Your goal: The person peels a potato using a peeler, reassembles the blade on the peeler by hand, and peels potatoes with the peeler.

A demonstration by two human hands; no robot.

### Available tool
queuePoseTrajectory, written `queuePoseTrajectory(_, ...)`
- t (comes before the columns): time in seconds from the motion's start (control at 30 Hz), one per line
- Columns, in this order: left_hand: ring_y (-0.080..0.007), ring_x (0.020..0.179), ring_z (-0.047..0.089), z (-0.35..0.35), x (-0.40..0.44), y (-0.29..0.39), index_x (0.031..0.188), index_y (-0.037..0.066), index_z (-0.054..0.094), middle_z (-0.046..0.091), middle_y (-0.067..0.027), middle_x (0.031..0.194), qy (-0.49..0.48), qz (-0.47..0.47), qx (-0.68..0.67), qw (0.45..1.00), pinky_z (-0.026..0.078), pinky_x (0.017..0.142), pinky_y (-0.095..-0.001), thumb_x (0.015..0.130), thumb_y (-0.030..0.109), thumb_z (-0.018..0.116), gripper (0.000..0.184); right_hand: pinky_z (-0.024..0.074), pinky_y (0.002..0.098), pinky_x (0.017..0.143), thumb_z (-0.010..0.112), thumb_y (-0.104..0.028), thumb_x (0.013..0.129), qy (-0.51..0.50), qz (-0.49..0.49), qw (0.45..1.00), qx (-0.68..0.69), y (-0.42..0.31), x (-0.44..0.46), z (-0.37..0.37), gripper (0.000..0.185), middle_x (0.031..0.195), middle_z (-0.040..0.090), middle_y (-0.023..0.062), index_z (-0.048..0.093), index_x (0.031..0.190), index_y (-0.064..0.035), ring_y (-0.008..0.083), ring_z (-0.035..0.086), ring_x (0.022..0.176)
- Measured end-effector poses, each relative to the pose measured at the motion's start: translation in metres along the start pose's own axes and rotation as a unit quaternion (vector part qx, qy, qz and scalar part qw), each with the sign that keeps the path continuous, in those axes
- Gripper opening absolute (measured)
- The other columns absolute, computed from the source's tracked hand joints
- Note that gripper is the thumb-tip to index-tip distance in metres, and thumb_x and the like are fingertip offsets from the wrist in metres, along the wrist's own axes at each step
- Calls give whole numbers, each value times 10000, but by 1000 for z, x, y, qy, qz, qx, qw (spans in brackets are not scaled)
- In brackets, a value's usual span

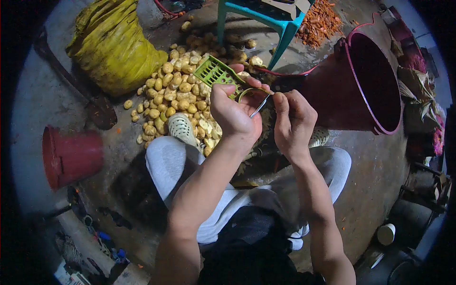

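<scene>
My left hand [236, 110] is closed round a light green plastic grater [217, 73] with slots and small holes. A narrow metal blade [260, 107] shows between the two hands, close to the grater's curved end. My right hand [293, 118] is in a pinch at the upper end of this blade; what its fingertips grip is too small to make out. Below and beyond the hands lies a heap of potatoes [178, 88], several of them pale as if peeled.
A yellow sack [116, 50] stands behind the heap, left of a teal plastic stool [280, 28]. Orange pieces [320, 23] are piled behind the stool. A large maroon bucket [327, 90] lies tilted at right; a smaller red bucket [78, 156] is at left, near a shovel [71, 78].
</scene>
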State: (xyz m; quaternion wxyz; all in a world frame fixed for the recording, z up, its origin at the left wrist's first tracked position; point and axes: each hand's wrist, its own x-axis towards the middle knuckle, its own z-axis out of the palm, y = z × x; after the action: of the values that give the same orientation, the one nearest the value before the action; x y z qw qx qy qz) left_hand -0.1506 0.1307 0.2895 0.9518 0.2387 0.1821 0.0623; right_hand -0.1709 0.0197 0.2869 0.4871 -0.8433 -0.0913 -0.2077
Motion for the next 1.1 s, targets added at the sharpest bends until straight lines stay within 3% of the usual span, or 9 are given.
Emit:
queuePoseTrajectory(0.23, -280, 714, 585, -3, 1, 4, 1151, 39, 496, 582, -124, 756, -7, -14, -2, 1000, 525, 740, -432, 775, 233, 404, 432, 407, 339, 523, 670, -26, 836, -37, -62, 997, 22, -13, -11, 5, 125, 643, 510, 137, 586, 754, 15, 261, 529, 555)
queuePoseTrajectory(0.3, -284, 746, 574, -3, 0, 3, 1155, 37, 507, 585, -124, 758, -14, -14, 20, 1000, 509, 777, -443, 767, 236, 420, 444, 409, 346, 518, 669, -33, 839, -12, 3, 1000, 8, -9, -6, 4, 141, 635, 503, 145, 584, 734, 6, 274, 530, 553)
queuePoseTrajectory(0.43, -274, 684, 599, -4, 3, 2, 1143, 43, 488, 578, -124, 772, -5, -20, -19, 1000, 547, 709, -428, 772, 228, 393, 426, 407, 330, 516, 666, -43, 857, -19, -39, 999, 11, -14, -10, 5, 135, 638, 523, 139, 600, 756, 17, 238, 521, 546)
queuePoseTrajectory(0.57, -271, 710, 590, -2, 0, 4, 1148, 45, 485, 569, -123, 779, -4, -7, -25, 1000, 549, 709, -433, 774, 236, 392, 429, 409, 337, 517, 670, -44, 853, 4, 34, 999, 12, -4, 1, 2, 143, 633, 504, 137, 590, 748, 9, 242, 521, 547)
queuePoseTrajectory(0.7, -273, 715, 591, 0, 0, 3, 1161, 45, 477, 569, -125, 799, -9, -15, -1, 1000, 549, 715, -432, 779, 238, 390, 436, 409, 341, 517, 651, -56, 867, -35, -40, 998, 17, -13, -11, 5, 148, 634, 524, 152, 601, 744, 11, 261, 520, 540)
queuePoseTrajectory(0.8, -286, 711, 598, -3, 4, 1, 1171, 42, 470, 572, -129, 793, -7, -10, -21, 1000, 549, 695, -443, 786, 239, 391, 440, 403, 344, 515, 663, -31, 844, -10, 42, 999, 17, -8, -4, 4, 134, 641, 508, 152, 586, 742, 8, 273, 515, 547)
queuePoseTrajectory(0.9, -283, 710, 600, -4, 1, 4, 1166, 43, 473, 573, -130, 783, -16, -15, 8, 1000, 549, 701, -435, 787, 243, 392, 436, 413, 340, 520, 657, -27, 848, -48, -56, 997, 3, -17, -12, 3, 113, 655, 535, 157, 605, 753, 7, 273, 533, 559)
queuePoseTrajectory(0.97, -298, 722, 597, -4, 0, 3, 1145, 41, 523, 607, -123, 765, -8, -21, -3, 1000, 528, 739, -471, 770, 241, 408, 441, 421, 347, 523, 664, -19, 839, -17, 32, 999, 6, -12, -4, 2, 104, 659, 542, 152, 602, 759, 6, 278, 541, 563)
queuePoseTrajectory(1.1, -278, 708, 604, -2, 3, 5, 1157, 43, 475, 571, -128, 777, -16, -13, 5, 1000, 554, 690, -439, 789, 240, 384, 428, 412, 343, 512, 669, -28, 839, -39, -43, 998, 23, -18, -13, 7, 132, 652, 530, 154, 590, 741, 12, 273, 528, 551)
